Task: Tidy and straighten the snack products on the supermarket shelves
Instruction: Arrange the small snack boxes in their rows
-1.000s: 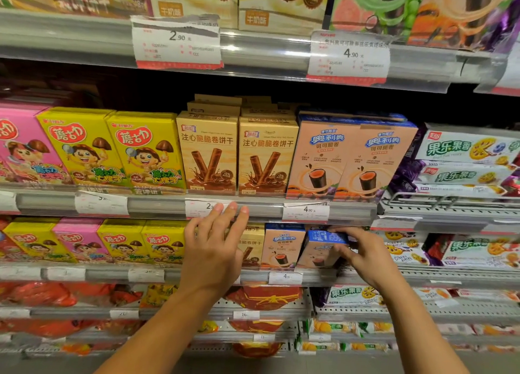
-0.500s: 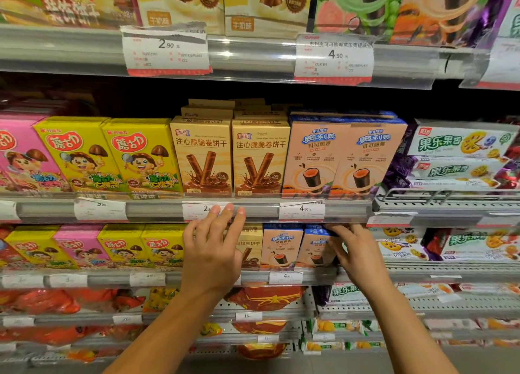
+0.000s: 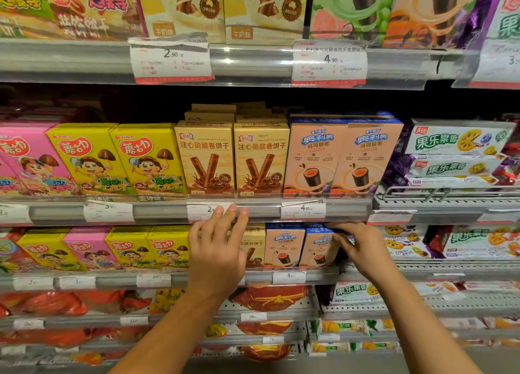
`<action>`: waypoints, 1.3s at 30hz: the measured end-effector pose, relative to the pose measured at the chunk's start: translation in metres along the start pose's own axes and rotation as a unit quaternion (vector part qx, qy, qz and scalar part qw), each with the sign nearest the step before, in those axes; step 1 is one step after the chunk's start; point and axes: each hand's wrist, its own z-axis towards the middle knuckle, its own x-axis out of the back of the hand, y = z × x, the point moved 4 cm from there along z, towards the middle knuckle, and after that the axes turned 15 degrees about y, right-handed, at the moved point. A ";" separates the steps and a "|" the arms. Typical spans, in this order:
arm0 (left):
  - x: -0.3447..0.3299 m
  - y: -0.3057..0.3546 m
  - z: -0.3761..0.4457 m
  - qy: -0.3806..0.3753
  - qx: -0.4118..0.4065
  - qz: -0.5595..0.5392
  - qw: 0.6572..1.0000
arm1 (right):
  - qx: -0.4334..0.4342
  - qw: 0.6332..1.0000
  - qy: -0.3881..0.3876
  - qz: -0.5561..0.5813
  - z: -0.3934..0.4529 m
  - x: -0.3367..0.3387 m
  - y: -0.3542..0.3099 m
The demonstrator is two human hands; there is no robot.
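While left hand lies spread against tan box, right hand seemingly pinches blue box edge.

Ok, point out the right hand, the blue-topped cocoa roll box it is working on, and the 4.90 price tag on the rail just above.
right hand [image 3: 363,250]: head view, back of the hand.
blue-topped cocoa roll box [image 3: 319,247]: head view, front face.
4.90 price tag [image 3: 304,209]: head view, printed face.

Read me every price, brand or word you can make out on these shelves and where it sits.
"2.90": top rail price tag.
"4.90": top rail price tag.
"4.90": middle rail tag.
"注心脆脆卷饼干": tan wafer box.
"可可脆卷": peach box.
"果乐果香": white-green pack.
Fine print and the lower tags: blurred.
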 end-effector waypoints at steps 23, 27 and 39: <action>0.026 -0.003 0.016 -0.187 0.062 -0.077 0.977 | 0.168 0.982 0.092 -0.003 -0.044 -0.009 -0.145; 0.055 -0.016 0.005 -0.099 0.144 -0.212 0.962 | 0.174 0.982 0.072 -0.028 -0.045 -0.025 -0.161; 0.064 -0.197 -0.081 -0.193 0.326 -0.088 0.921 | 0.083 0.992 0.050 -0.075 -0.052 -0.052 -0.197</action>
